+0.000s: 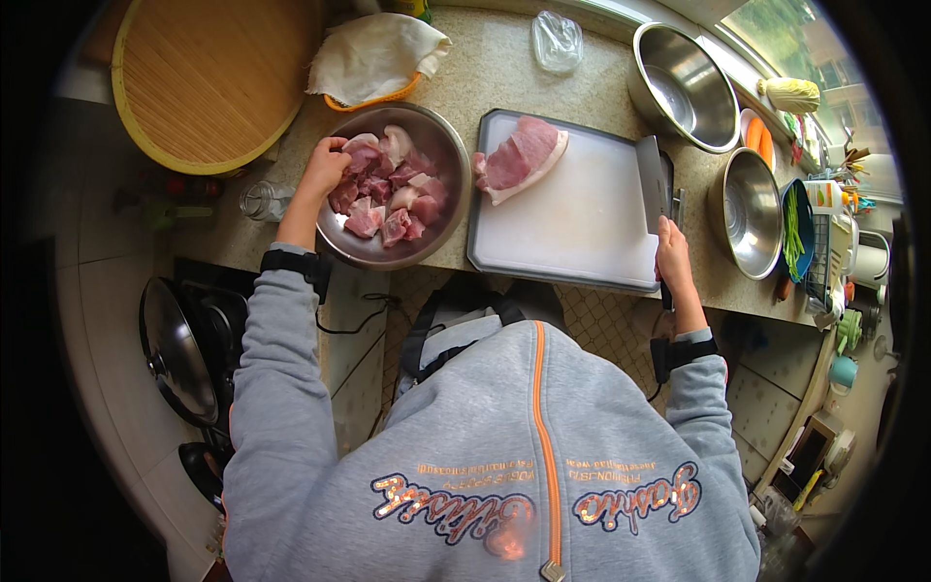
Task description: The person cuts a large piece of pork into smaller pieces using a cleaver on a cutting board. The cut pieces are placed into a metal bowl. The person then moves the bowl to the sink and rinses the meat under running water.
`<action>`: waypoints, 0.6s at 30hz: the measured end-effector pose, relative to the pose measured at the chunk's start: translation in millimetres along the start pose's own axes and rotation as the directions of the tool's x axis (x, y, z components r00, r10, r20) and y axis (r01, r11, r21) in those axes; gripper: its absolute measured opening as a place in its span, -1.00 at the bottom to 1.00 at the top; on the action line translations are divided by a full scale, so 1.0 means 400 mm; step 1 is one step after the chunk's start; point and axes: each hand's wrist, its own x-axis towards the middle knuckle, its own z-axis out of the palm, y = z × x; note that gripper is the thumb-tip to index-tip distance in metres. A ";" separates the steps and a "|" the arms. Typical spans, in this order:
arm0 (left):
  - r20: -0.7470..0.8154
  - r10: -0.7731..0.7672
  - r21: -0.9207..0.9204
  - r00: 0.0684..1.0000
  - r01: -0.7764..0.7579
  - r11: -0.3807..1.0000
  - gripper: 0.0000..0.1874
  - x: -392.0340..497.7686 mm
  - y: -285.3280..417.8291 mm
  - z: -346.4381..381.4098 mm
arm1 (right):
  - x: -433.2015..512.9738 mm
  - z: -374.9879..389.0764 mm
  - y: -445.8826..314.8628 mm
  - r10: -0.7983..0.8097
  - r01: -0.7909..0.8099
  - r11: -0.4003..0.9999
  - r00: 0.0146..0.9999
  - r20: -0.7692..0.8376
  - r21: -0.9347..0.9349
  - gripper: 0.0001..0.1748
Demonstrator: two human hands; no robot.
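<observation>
My left hand (329, 164) reaches over the left rim of a steel bowl (457, 171). Its fingertips are at a piece of raw meat (362, 150); whether they grip it is unclear. Several more chunks of raw meat (398, 227), some with pale fat, fill the bowl. My right hand (672, 251) holds a cleaver (650, 174) by its dark handle, the blade pointing away from me over the right side of a white cutting board (574, 225). A large slab of raw meat (522, 154) with a fatty edge lies at the board's far left, apart from the blade.
Two steel bowls (680, 91) (749, 211) stand to the right, near carrots (760, 140) and green stalks (793, 233). Behind are a cloth-covered basket (378, 54) and a plastic bag (557, 42). A glass jar (265, 200) stands by my left forearm, with a round bamboo lid (211, 80) beyond.
</observation>
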 end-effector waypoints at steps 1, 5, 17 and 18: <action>-0.002 -0.003 -0.087 1.000 0.003 0.996 -0.66 -0.016 0.014 -0.008 | 0.000 0.001 0.000 0.002 -0.002 1.000 1.000 0.001 -0.001 -0.46; 0.210 0.078 -0.283 0.975 -0.016 0.959 -0.63 -0.077 0.085 -0.056 | 0.004 0.001 0.008 0.036 -0.036 0.999 0.999 0.012 0.014 -0.47; 0.338 0.497 0.525 0.799 -0.598 0.606 -0.57 -0.054 0.117 0.087 | 0.003 0.001 0.002 0.045 -0.045 0.999 0.999 0.016 0.006 -0.47; 0.419 0.517 0.562 0.746 -0.661 0.498 -0.54 -0.056 0.122 0.120 | 0.003 0.001 0.001 0.011 -0.011 1.000 1.000 -0.003 -0.013 -0.47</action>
